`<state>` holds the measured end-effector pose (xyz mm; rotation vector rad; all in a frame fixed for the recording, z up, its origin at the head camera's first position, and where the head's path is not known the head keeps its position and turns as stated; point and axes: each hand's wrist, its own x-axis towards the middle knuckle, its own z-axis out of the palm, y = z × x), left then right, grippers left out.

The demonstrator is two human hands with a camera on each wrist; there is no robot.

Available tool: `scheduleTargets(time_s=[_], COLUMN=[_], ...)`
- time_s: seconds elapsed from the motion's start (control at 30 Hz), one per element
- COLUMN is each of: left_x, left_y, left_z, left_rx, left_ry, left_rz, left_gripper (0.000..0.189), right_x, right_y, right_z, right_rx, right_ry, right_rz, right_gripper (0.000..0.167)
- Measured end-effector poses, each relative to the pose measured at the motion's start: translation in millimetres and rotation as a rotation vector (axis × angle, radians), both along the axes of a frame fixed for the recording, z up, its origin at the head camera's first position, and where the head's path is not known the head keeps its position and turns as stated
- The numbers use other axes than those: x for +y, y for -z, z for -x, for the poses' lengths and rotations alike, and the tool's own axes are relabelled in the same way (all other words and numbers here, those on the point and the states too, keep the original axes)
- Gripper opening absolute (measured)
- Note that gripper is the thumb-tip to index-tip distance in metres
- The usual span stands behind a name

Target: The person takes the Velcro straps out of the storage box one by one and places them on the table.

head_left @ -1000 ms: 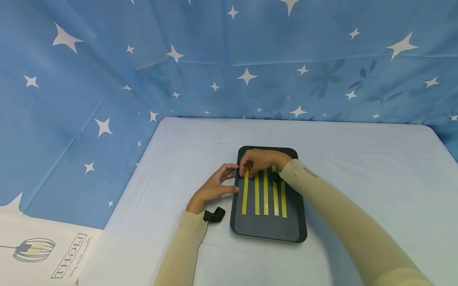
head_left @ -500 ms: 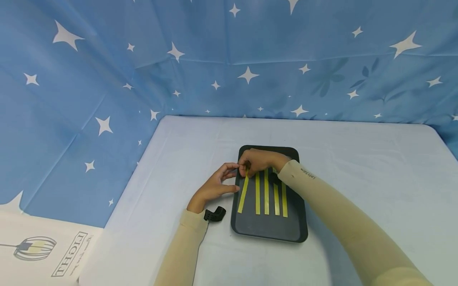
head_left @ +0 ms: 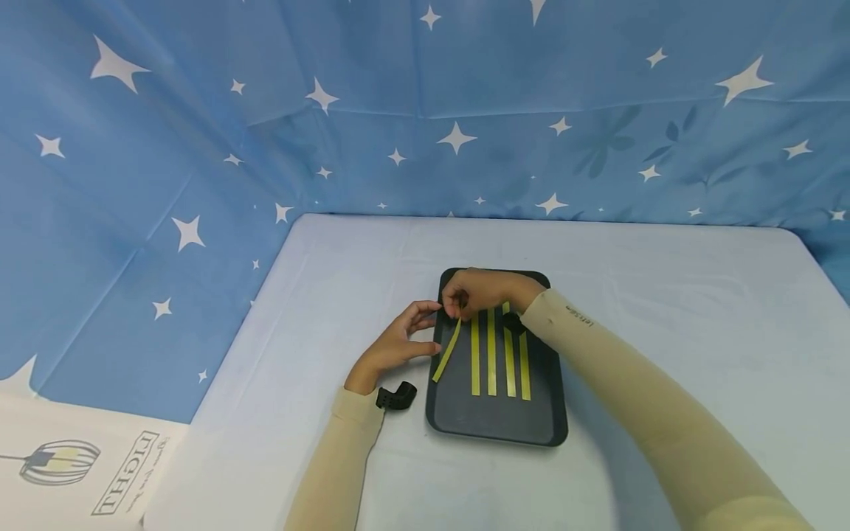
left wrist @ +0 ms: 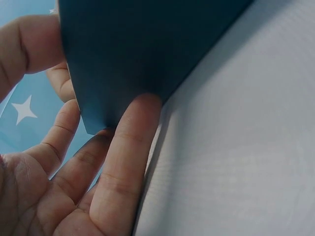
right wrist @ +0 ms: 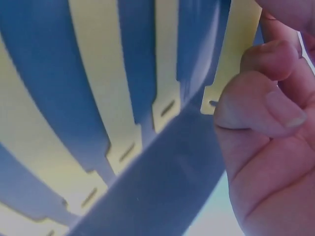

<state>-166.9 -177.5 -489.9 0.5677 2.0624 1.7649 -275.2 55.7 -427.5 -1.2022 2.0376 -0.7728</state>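
A yellow strip point(head_left: 447, 355) with a slotted tab at its end is pinched between the thumb and finger of my right hand point(head_left: 479, 290), above the tray's far left part. Its near end slants to the left wall. The dark rectangular tray point(head_left: 491, 430) holds several more yellow strips point(head_left: 492, 361), side by side lengthwise. In the right wrist view, similar slotted tabs point(right wrist: 127, 151) show on those strips. My left hand point(head_left: 393, 345) lies at the tray's left side, thumb and fingers spread. In the left wrist view, its fingertips touch the dark outer wall point(left wrist: 113, 59).
A white cloth covers the table point(head_left: 664, 310). Behind it and on the left hangs a blue curtain point(head_left: 372, 74) with white stars. A cream printed cloth point(head_left: 86, 464) lies at the lower left. A black wrist device point(head_left: 396, 397) sits by the left wrist.
The leftmost strip's near end has swung left and away from the viewer as the right hand pinches its far end. The left hand has stayed at the tray's side.
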Motion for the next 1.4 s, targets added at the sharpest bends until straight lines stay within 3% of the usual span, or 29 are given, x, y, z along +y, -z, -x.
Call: scheduleTargets(time_s=[0.33, 0.6, 1.17, 1.4], left_x=[0.7, 1.2, 1.0, 0.8], left_y=[0.4, -1.0, -0.8, 0.9], left_z=[0.5, -0.8, -1.7, -0.9], left_rx=[0.026, -0.026, -0.034, -0.020], left_ry=[-0.006, -0.030, -0.036, -0.029], left_rz=[0.001, 0.010, 0.020, 0.022], left_gripper=[0.070, 0.072, 0.077, 0.076], right_x=[14.9, 24.3, 51.5, 66.3], right_y=[-21.5, -39.9, -44.0, -42.3], right_z=[-1.0, -3.6, -4.4, -8.7], right_rx=[0.041, 0.055, 0.014, 0.067], right_ry=[-0.001, 0.038, 0.151, 0.274], right_rz=[0.038, 0.054, 0.184, 0.288], right_gripper=[0.017, 0.023, 0.016, 0.014])
